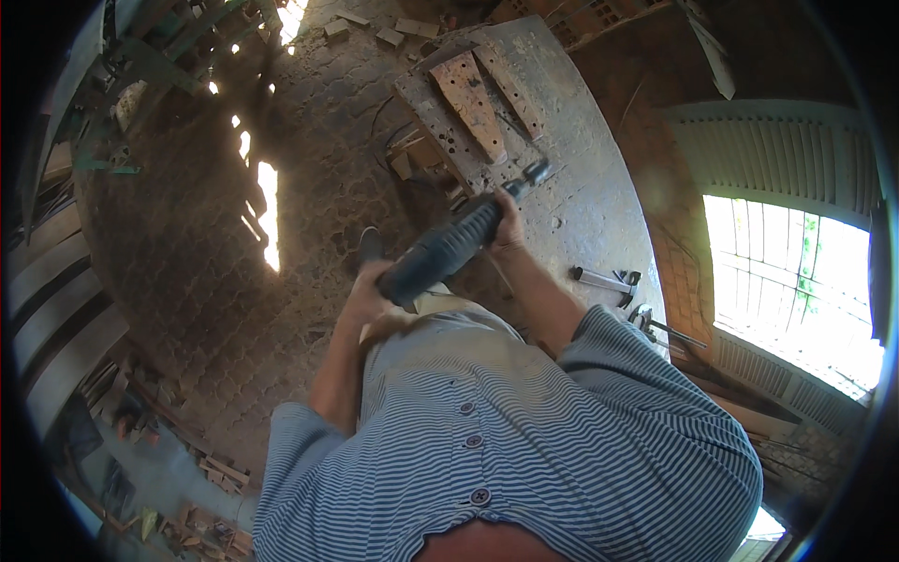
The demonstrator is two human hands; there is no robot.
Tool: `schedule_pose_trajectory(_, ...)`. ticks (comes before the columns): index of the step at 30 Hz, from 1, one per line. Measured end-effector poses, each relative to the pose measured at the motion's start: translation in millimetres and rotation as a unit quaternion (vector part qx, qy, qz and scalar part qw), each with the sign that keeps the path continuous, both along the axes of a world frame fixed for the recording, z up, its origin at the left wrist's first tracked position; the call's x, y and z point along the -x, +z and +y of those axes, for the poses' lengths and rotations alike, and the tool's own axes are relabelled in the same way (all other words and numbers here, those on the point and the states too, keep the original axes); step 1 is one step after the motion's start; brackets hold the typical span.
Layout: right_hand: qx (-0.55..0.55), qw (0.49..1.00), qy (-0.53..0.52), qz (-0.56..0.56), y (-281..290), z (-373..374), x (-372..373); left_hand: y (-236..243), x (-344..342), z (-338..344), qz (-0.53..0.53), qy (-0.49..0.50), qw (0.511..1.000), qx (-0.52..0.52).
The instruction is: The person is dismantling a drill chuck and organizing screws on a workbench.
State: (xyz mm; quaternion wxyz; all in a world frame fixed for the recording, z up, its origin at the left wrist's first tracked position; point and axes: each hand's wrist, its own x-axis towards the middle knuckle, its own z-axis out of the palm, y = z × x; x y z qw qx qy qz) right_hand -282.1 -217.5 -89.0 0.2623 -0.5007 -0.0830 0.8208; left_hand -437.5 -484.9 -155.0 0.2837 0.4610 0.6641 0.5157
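Observation:
Both my hands hold a long, dark power tool (448, 247) with a ribbed body. It slants across in front of me, its metal nose (537, 172) pointing to the far right over the workbench (595, 220); whether a bit sits in the nose is too small to tell. My left hand (368, 296) is closed round the rear end near my waist. Toward the front, my right hand (508, 225) grips the body just behind the nose. Beyond the nose, a broad, tapered wooden piece with holes (466, 103) lies beside a narrow drilled strip (510, 94).
A metal clamp (607, 281) lies at the bench's right side, with another metal tool (655, 326) nearer me. Wood offcuts (389, 36) are scattered at the back. Curved boards (56, 300) stand at left. A barred window (796, 281) is at right.

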Motion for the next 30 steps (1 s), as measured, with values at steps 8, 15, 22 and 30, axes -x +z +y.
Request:
schedule_pose_trajectory(8,-0.442,0.652,0.387,-0.479,47,21,35,17,-48,82,-0.362,-0.081,0.909,0.192)
schedule_pose_trajectory(15,-0.353,0.856,0.196,-0.322,-11,42,-12,-2,-45,106,-0.309,-0.043,0.94,0.14)
schedule_pose_trajectory(22,-0.261,0.916,0.137,-0.274,34,45,-30,-16,-14,89,-0.088,-0.109,0.948,0.284)
schedule_pose_trajectory(30,0.007,0.982,0.096,-0.165,-9,61,-59,16,-50,81,-0.385,-0.226,0.858,0.256)
